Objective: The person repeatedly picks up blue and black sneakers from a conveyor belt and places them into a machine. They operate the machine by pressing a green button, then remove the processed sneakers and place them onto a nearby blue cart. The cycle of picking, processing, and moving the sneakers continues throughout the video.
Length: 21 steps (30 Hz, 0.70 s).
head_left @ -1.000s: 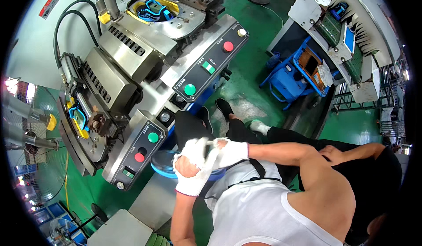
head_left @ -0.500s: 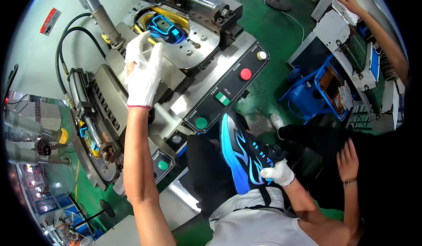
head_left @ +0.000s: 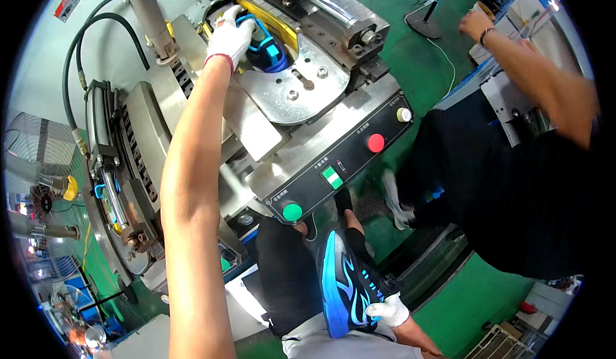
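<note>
My left hand [head_left: 230,37], in a white knit glove, reaches into the round cavity of a metal press. Its fingers bend against a black-and-blue shoe [head_left: 264,50] that sits in there between yellow pads [head_left: 277,24]; the fingertips are partly hidden. Low in the view, my right hand [head_left: 389,310], also gloved in white, is closed on a second shoe [head_left: 346,288]. This sneaker is black with a bright blue sole and is held beside my lap, its toe pointing away from me.
A control panel [head_left: 350,163] with red, green and white buttons runs along the press's front. A second press station [head_left: 122,186] stands at left, with black hoses [head_left: 76,83] above. On the right, a co-worker's arm [head_left: 539,80] reaches over a workbench, with dark-clothed legs [head_left: 475,192] below.
My left hand has moved forward from above the press onto the shoe inside it. The shoe in my right hand sits lower in view. The co-worker has shifted, and the view has turned.
</note>
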{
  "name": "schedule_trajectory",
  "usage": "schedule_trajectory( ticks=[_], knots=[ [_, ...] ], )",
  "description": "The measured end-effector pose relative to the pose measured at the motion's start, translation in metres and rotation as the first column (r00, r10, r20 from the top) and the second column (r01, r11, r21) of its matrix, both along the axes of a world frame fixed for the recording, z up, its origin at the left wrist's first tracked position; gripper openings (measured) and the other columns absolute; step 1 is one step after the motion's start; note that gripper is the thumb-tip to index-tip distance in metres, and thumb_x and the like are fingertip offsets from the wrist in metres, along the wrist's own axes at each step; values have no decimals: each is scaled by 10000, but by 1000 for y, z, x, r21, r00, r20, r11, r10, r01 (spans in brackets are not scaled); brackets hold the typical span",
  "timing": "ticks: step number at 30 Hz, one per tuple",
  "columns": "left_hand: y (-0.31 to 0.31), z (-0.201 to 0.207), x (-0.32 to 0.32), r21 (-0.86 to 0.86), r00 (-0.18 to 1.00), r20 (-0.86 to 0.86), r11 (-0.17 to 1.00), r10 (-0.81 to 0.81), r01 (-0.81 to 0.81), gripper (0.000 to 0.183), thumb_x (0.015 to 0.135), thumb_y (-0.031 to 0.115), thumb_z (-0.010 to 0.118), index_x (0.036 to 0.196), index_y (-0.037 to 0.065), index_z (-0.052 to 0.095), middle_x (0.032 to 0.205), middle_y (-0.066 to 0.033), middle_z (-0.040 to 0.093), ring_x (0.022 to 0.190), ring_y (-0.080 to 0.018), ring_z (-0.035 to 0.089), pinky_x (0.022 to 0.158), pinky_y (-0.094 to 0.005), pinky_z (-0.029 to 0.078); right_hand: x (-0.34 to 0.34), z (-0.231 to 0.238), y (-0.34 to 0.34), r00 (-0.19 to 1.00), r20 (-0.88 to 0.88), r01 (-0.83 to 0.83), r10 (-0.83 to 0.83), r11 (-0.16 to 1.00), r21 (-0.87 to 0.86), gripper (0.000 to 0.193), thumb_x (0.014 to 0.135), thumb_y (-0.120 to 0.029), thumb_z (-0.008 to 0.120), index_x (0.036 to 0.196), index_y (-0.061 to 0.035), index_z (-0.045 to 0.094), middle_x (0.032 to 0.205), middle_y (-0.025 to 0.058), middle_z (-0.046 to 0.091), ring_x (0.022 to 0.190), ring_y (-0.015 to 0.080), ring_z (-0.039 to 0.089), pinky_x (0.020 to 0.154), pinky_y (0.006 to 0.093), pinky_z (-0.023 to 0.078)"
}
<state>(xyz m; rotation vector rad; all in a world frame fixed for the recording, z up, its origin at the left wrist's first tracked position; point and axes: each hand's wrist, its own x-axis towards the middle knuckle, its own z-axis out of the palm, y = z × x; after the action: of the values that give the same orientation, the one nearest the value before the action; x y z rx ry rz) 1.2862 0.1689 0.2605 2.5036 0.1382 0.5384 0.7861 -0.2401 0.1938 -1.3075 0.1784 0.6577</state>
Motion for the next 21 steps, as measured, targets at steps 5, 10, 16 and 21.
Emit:
schedule_trajectory(
  ticks=[5, 10, 16, 21],
  knots=[
    [9, -21, 28, 122, 994, 98, 991, 49, -61, 375, 1025, 347, 638, 1376, 231, 696, 1287, -133, 741, 1208, -324, 701, 1032, -424, 524, 27, -4, -6, 999, 31, -19, 20, 999, -38, 792, 784, -321, 851, 1447, 42, 615, 1440, 179, 671, 1279, 293, 648, 1120, 429, 477],
    [10, 2, 0, -87, 914, 405, 996, 14, 23, 260, 1029, 159, 650, 1268, 125, 747, 1161, -109, 764, 1046, -221, 725, 965, -338, 540, -6, -31, -34, 974, -163, 143, -159, 984, -107, 786, 766, -189, 841, 1477, 31, 589, 1379, 84, 680, 1138, 179, 649, 1010, 376, 537],
    [-38, 93, -131, -113, 795, 600, 973, -93, 199, 230, 1030, 105, 683, 1248, 86, 755, 1168, -32, 777, 1057, -112, 695, 979, -291, 537, -4, -18, -30, 889, -147, 426, -434, 901, -79, 222, 814, -60, 732, 873, -126, 528, 790, -55, 550, 660, 65, 505, 603, 275, 424],
    [-64, 120, -291, -52, 761, 595, 933, -257, 356, 224, 966, -41, 615, 1112, 59, 752, 1215, -130, 747, 1210, -261, 699, 1082, -369, 517, 17, 11, -21, 859, 32, 512, -512, 859, -20, 323, 843, -137, 746, 674, -197, 478, 695, -101, 481, 595, 45, 449, 566, 276, 390]
  ],
)
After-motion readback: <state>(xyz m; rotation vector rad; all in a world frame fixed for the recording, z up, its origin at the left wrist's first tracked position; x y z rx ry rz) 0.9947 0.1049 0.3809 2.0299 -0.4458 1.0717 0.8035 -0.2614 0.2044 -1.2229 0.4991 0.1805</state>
